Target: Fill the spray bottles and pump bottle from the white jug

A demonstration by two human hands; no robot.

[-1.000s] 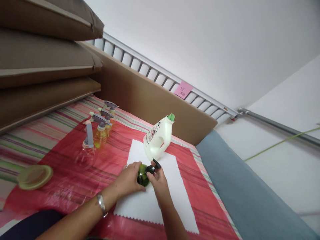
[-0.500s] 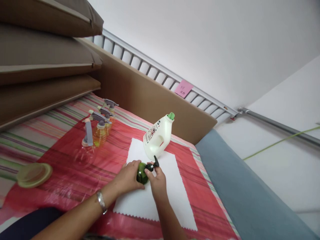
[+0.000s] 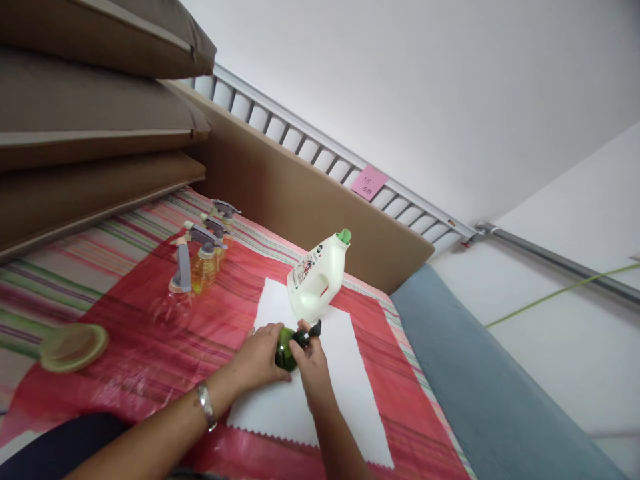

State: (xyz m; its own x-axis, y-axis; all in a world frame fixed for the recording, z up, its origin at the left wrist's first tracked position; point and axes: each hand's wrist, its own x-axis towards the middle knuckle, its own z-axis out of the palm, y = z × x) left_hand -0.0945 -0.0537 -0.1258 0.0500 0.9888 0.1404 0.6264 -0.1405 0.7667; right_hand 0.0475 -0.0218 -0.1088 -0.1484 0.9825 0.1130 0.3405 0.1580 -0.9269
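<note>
My left hand, with a silver bracelet at the wrist, is wrapped round a small green pump bottle. The fingers of my right hand grip the black pump head at the bottle's neck. The bottle is held over a white sheet with zigzag edges; its base is partly hidden by my left hand. Just beyond my hands a white jug with a handle stands on the sheet, its green mouth at the top.
Several clear spray bottles with grey triggers stand to the left, some holding yellow liquid. A pale green lid or dish lies at far left on red plastic. Brown cushions rise behind. A tan board and blue padding bound the surface.
The black pump's spout has turned and now points more to the right. My left hand keeps its hold on the bottle. The whole view has shifted slightly.
</note>
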